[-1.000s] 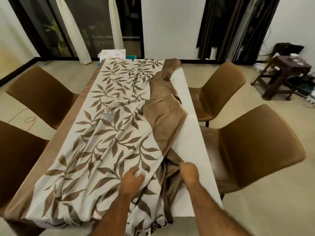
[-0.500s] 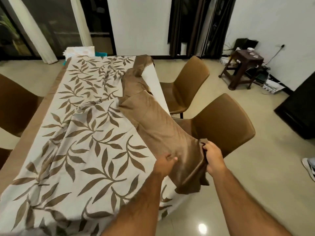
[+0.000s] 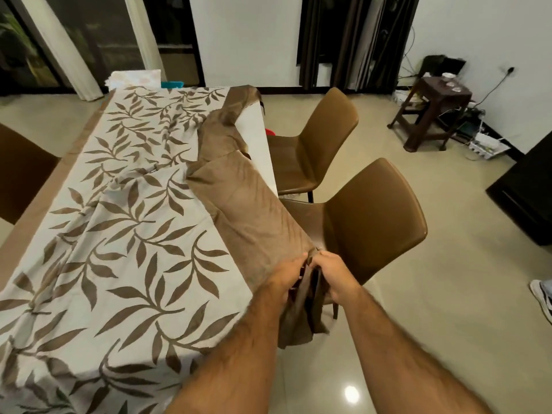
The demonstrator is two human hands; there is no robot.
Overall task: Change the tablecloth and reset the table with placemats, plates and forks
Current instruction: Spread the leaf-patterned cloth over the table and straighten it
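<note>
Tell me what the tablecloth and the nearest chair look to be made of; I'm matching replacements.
The tablecloth looks like woven fabric, matte cream with a brown leaf print and a plain brown border; it creases and drapes softly where the left hand and right hand pinch it. The nearest chair looks like smooth brown moulded plastic or leatherette, with a faint sheen; which one I cannot tell.

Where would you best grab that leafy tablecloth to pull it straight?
By the plain brown border on the tablecloth, from the chair side. It lies bunched back there, leaving bare tabletop. The left hand and right hand both pinch its near corner.
</note>
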